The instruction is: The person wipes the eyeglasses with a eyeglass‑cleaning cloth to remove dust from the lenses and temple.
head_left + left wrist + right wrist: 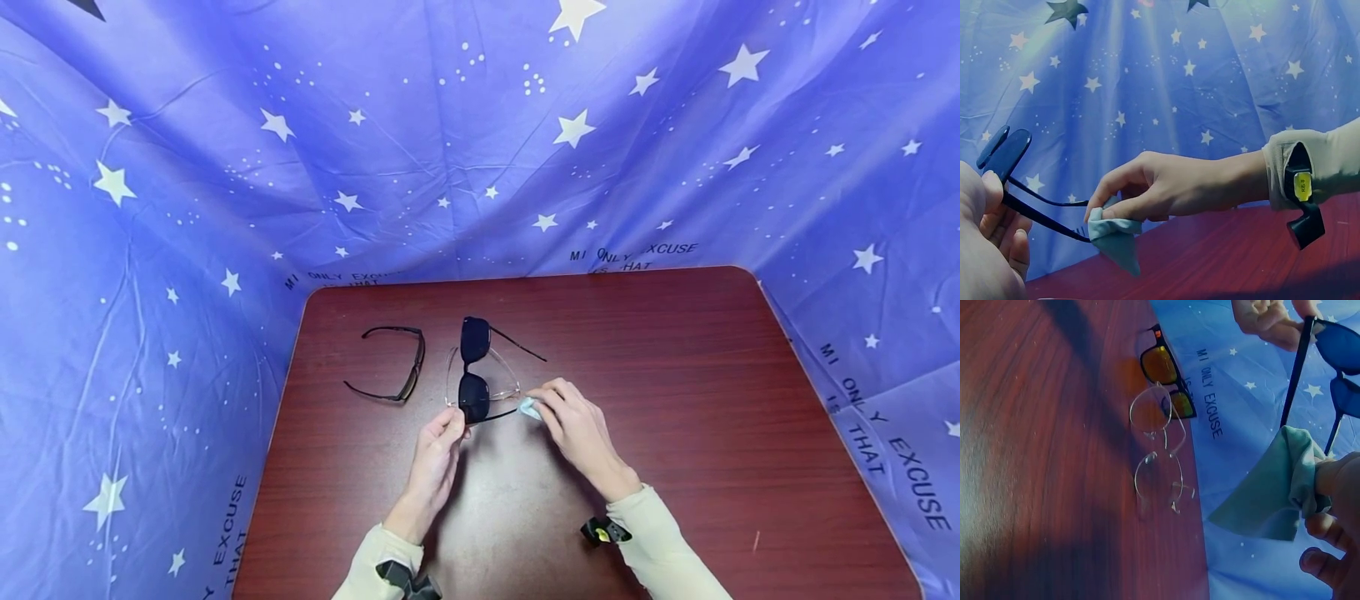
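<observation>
Black sunglasses [474, 396] with dark lenses are held up over the table, temples unfolded and pointing right. My left hand [437, 454] pinches the frame at its near lens corner between thumb and fingers. My right hand [581, 429] pinches a light blue-green cloth [1116, 240], which wraps the tip of the near temple in the left wrist view. A loose corner of the cloth hangs down below the fingers. Under the sunglasses, clear thin-rimmed eyeglasses [1147, 475] lie on the table, partly hidden in the head view.
Another pair of black-framed glasses [416, 367] with orange-tinted lenses lies left of the sunglasses, temples open. The dark red wood-grain table [675, 350] has rounded corners. A blue star-printed curtain [450, 150] surrounds it at the back and sides.
</observation>
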`<state>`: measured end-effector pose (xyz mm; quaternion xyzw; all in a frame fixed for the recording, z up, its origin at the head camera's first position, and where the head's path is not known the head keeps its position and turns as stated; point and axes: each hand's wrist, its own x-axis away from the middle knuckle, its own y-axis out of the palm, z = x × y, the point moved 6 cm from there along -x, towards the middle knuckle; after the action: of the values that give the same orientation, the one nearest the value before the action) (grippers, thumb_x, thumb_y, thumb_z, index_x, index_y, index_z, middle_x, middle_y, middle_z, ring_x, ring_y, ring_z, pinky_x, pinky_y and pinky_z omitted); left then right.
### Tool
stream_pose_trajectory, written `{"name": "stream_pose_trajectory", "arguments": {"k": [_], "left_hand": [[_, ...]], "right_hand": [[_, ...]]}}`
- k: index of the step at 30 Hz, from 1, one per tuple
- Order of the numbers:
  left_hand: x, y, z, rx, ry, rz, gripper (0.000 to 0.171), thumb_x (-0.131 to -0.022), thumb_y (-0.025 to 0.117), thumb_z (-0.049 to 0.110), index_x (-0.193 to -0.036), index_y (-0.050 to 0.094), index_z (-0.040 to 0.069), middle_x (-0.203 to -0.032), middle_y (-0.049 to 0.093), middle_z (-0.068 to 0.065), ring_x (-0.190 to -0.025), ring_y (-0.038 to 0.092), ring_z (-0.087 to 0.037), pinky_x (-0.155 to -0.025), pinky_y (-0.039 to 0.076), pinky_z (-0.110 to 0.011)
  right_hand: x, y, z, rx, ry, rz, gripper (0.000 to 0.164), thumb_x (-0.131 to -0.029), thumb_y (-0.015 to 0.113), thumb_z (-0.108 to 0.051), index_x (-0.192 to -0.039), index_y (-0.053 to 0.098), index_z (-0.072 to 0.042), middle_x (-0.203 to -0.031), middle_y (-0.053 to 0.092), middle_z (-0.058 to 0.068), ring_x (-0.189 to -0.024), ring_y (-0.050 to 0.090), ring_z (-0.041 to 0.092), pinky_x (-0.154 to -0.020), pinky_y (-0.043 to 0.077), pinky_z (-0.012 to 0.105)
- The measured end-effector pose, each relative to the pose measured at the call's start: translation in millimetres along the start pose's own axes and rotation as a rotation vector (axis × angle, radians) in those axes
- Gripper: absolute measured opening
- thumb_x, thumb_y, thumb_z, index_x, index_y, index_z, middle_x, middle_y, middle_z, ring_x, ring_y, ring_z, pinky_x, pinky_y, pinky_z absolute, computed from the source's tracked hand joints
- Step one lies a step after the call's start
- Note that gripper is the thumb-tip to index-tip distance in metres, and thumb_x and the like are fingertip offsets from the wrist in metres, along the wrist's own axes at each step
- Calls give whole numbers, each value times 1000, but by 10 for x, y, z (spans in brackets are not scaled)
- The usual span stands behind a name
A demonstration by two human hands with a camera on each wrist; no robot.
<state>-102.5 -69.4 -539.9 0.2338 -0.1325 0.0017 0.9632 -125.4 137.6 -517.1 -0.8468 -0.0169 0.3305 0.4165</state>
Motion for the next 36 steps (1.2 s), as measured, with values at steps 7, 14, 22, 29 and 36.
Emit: {"name": "stream_pose_trajectory", "arguments": {"k": [7,14,22,29,36], "left_hand": [[0,16,-67,0,-14,-1,29,-106,48,3,-86,66,15,-83,57,6,-82,53,-7,-82,43,-19],[21,26,-81,-27,-1,-8,27,-104,51,2,-85,65,16,-83,57,6,-83,54,-6,-81,44,-18],[81,86,-145,-167,-54,-61,16,-104,55,6,-96,67,0,-82,61,9,-79,54,-5,-76,44,-18],[94,104,-120,-334,-39,-125,28,-102,57,6,-106,58,-22,-77,58,11,-72,52,-2,-71,44,-17],[101,117,-72,-395,19,-207,28,-101,56,4,-107,57,-24,-85,60,12,-79,52,-1,-76,42,-17]], "right_hand": [[-24,57,-136,-91,-17,-32,19,-93,74,-10,-110,75,-17,-103,66,-5,-93,64,12,-71,56,36],[-172,-55,-186,-198,4,75,23,-88,78,-2,-109,75,-11,-99,68,-1,-79,65,10,-66,55,23],[-405,-206,-78,-227,110,197,19,-87,77,5,-103,72,-4,-89,64,4,-70,53,10,-60,40,15],[-490,-305,38,-221,185,265,21,-86,76,10,-103,71,-1,-82,61,7,-69,55,13,-60,42,11],[-464,-287,119,-178,187,248,19,-86,79,4,-101,71,-3,-79,58,5,-65,52,12,-58,39,14]]}}
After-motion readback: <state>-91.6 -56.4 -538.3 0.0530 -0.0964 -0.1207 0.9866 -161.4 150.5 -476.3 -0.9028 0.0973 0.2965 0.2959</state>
